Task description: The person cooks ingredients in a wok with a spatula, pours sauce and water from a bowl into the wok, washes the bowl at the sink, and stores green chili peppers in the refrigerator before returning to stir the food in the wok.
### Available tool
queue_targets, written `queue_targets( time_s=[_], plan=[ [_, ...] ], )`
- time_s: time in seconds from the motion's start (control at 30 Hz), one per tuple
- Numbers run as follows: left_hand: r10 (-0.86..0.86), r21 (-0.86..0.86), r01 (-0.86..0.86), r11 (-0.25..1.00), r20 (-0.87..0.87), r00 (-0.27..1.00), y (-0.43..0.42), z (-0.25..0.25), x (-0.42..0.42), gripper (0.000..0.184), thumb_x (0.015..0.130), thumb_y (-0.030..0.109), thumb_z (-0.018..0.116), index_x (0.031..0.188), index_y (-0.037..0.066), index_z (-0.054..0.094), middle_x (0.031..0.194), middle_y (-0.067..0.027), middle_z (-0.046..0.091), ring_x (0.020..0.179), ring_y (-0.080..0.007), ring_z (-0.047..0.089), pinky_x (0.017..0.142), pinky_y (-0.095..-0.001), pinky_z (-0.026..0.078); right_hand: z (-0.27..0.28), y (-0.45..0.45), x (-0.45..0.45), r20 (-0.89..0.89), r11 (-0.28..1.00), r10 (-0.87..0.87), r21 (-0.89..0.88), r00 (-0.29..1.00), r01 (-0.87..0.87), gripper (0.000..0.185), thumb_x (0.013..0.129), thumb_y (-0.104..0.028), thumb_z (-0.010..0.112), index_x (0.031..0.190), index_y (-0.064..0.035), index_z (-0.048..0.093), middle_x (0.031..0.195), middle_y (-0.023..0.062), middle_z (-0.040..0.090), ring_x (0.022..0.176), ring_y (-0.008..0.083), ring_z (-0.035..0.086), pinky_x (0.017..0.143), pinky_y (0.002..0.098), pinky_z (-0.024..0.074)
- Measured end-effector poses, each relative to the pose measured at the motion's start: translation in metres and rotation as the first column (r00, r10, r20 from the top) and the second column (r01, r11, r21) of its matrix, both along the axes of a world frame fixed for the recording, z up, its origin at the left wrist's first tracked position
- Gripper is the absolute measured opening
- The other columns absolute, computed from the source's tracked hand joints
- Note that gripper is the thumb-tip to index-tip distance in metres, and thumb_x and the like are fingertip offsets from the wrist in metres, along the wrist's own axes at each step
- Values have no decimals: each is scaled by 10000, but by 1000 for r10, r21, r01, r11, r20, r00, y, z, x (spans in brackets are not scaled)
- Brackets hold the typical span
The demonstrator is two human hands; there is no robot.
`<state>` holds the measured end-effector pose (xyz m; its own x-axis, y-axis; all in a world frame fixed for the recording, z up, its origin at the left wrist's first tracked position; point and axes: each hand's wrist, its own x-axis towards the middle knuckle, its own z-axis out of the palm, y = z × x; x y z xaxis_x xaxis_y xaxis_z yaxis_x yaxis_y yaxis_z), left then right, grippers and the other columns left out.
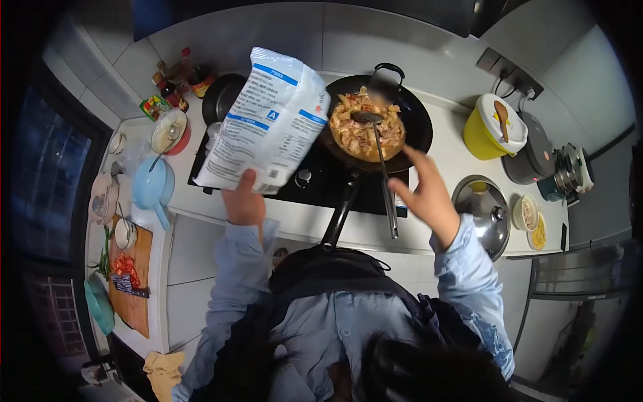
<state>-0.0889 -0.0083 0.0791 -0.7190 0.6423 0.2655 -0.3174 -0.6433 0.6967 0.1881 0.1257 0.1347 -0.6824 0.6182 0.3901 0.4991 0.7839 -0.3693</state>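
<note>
1. Left hand [244, 201]: gripping white-blue bag [268, 124] by bottom edge; bag extends beyond it.
2. Right hand [429, 197]: fingers spread, close beside ladle [383, 161]; contact unclear.
3. Wok [418, 117] with food [362, 137]: beyond and between both hands.

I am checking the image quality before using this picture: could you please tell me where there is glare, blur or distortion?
Head view: strong wide-angle bending, black rounded borders; in the head view, bright reflections on the metal lid; also there, a smudged patch over the wok, cause unclear; same view, right hand slightly soft, perhaps from motion.
</note>
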Motion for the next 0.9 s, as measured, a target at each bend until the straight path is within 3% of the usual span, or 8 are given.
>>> queue_targets(
  time_s=[0.03, 0.1, 0.13, 0.27, 0.37, 0.4, 0.47, 0.9],
  plan=[
    [-1, 0, 1, 1000, 4, 1000, 3, 0, -4, 621, 736, 62, 639, 1271, 27, 326, 1231, -107, 442, 1127, -251, 436, 962, -369, 339, -5, -11, 3, 4, 1000, -1, 0, 1000, 1, 627, 785, -252, 601, 1277, 3, 306, 1207, 193, 449, 916, 292, 566, 823, 353, 440],
    [17, 3, -16, 1000, -41, 999, 13, 1, -13, 600, 726, 44, 646, 1247, 20, 349, 1203, -103, 464, 1101, -233, 455, 946, -345, 355, -18, -38, 2, 432, 870, -218, -319, 875, 375, 696, 751, -177, 611, 1308, -10, 228, 1034, 232, 530, 800, 326, 587, 723, 372, 470],
    [22, 7, -21, 1000, -67, 998, 20, 3, -16, 590, 721, 36, 650, 1235, 16, 361, 1189, -100, 475, 1088, -224, 465, 938, -333, 364, -28, -41, 1, 430, 865, -225, -325, 875, 382, 696, 751, -177, 611, 1308, -10, 228, 1034, 232, 530, 800, 326, 587, 723, 372, 470],
    [23, -7, -24, 1000, -174, 984, 38, 11, -18, 560, 724, 43, 645, 1211, 3, 372, 1169, -100, 485, 1061, -214, 482, 918, -328, 379, -73, -40, 5, 296, 825, -238, -441, 925, 353, 630, 751, -80, 547, 1301, -28, 242, 793, 166, 569, 615, 274, 572, 571, 340, 469],
    [31, 10, -29, 1000, -213, 976, 47, 24, -18, 561, 714, 40, 651, 1200, -10, 377, 1150, -106, 495, 1039, -209, 496, 907, -323, 382, -76, -31, 30, -44, 626, -326, -758, 944, 181, 561, 741, -11, 472, 1270, -31, 286, 625, 74, 513, 485, 177, 499, 450, 267, 410],
    [40, 13, -39, 999, -228, 973, 47, 26, -17, 561, 708, 39, 654, 1194, -17, 379, 1141, -109, 500, 1027, -206, 503, 901, -320, 384, -67, -34, 37, -41, 621, -335, -761, 941, 188, 561, 741, -11, 472, 1270, -31, 286, 625, 74, 513, 485, 177, 499, 450, 267, 410],
    [44, 6, -43, 999, -216, 975, 49, 29, -13, 559, 703, 37, 657, 1188, -22, 384, 1132, -112, 504, 1020, -205, 507, 898, -316, 383, -38, -42, 54, -250, 175, -578, -968, 777, -181, 535, 740, 15, 453, 1252, -49, 313, 620, 49, 484, 415, 101, 418, 366, 201, 315],
    [12, -110, -57, 992, -375, 927, 86, 29, -1, 506, 696, -2, 635, 1151, -44, 417, 1099, -117, 516, 995, -194, 506, 894, -293, 371, -26, -68, 88, -344, 219, -720, -937, 603, -273, 528, 731, 24, 441, 1238, -41, 310, 606, 72, 488, 338, 99, 371, 320, 196, 278]
  ],
)
